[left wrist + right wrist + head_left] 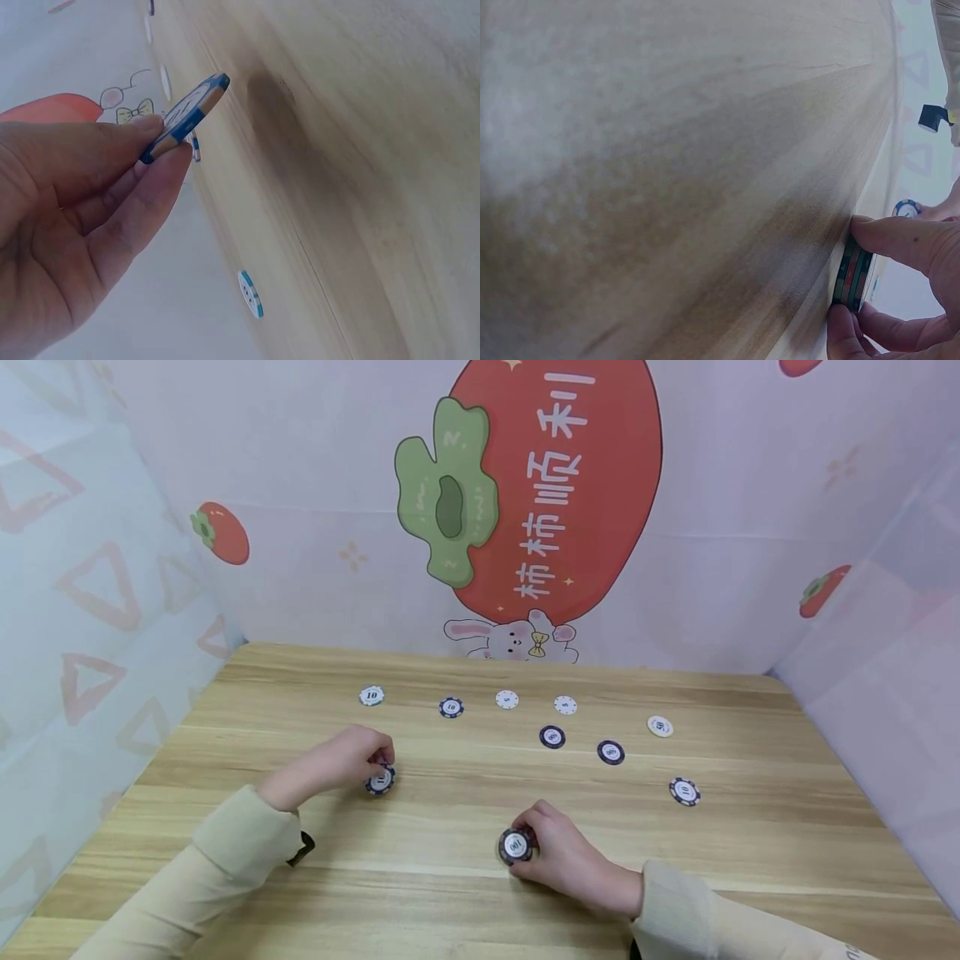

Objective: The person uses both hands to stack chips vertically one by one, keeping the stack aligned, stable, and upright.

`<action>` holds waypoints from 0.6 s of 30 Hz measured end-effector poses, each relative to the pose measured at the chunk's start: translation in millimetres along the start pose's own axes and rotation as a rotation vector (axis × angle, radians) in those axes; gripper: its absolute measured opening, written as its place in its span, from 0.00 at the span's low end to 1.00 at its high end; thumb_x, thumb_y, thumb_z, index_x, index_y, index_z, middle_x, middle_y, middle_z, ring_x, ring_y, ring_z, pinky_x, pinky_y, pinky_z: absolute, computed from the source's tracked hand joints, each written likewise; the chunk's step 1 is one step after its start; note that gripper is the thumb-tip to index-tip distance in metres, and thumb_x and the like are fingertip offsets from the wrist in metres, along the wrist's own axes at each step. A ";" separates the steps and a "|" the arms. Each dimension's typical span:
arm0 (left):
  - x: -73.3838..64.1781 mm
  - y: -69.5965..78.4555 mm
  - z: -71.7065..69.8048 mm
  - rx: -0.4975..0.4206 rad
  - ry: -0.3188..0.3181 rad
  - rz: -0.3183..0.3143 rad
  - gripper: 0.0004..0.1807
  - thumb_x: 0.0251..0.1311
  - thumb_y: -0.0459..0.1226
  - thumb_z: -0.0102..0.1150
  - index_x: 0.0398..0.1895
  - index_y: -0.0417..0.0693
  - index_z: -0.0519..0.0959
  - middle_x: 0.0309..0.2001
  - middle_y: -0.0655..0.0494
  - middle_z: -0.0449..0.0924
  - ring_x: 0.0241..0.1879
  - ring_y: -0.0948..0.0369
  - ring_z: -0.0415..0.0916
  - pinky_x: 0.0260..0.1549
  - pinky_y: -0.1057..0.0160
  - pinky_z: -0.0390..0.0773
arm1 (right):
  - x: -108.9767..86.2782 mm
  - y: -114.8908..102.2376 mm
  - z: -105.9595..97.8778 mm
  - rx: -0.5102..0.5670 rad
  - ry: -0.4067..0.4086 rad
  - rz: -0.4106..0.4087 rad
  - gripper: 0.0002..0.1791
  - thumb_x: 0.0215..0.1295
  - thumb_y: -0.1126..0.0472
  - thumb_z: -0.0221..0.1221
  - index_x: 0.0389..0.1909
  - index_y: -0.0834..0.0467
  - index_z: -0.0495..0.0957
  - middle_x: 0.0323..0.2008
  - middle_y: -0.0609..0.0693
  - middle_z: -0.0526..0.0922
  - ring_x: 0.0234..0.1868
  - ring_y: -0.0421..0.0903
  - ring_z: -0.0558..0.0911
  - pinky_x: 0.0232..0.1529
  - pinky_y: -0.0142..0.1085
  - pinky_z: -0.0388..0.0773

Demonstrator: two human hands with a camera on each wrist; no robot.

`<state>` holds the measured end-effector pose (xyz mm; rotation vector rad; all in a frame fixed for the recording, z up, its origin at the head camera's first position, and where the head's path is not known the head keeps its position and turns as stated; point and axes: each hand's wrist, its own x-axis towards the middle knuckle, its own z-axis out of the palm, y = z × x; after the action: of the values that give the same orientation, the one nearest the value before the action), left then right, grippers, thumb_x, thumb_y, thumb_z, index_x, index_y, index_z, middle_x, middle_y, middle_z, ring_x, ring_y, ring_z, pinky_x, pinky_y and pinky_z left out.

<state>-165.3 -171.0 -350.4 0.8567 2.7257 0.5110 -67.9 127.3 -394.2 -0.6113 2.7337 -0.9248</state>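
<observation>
Printed backdrop (300,468) behind wood-grain desk (420,910). Left hand (341,764) pinches blue-edged chip (382,782) above desk; right hand (566,858) grips dark chip stack (514,846) by rim, on desk or just above, cannot tell. Both probably light, stiff, smooth enough to slide; best held by opposite edges.

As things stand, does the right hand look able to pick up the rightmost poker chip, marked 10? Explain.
Probably not straight away: the way to the rightmost poker chip looks free, but the right hand grips a poker-chip stack topped by a 100, which it would likely release first.
</observation>
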 end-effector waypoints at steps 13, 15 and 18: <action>8.9 14.1 8.7 -0.041 -0.035 0.032 0.07 0.41 0.24 0.57 0.25 0.43 0.76 0.22 0.60 0.72 0.24 0.66 0.67 0.24 0.69 0.70 | -0.2 0.1 -0.2 -0.004 0.010 -0.012 0.21 0.39 0.63 0.71 0.36 0.63 0.76 0.34 0.47 0.72 0.36 0.42 0.74 0.38 0.33 0.75; 10.2 15.2 10.4 -0.050 -0.036 0.055 0.08 0.40 0.24 0.57 0.24 0.43 0.76 0.22 0.58 0.73 0.23 0.66 0.66 0.24 0.70 0.69 | -0.1 0.3 -0.1 -0.009 0.012 -0.014 0.21 0.39 0.63 0.71 0.36 0.63 0.76 0.34 0.47 0.71 0.36 0.42 0.74 0.38 0.33 0.75; 11.6 17.0 12.9 -0.063 -0.033 0.075 0.08 0.38 0.24 0.56 0.24 0.43 0.76 0.22 0.58 0.73 0.23 0.67 0.66 0.23 0.70 0.69 | 0.2 0.5 0.1 -0.015 0.016 -0.014 0.21 0.39 0.63 0.71 0.36 0.63 0.76 0.34 0.47 0.71 0.36 0.42 0.74 0.38 0.33 0.75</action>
<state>-161.7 -147.9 -356.8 0.9458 2.6406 0.5893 -68.3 127.6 -394.6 -0.6286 2.7558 -0.9170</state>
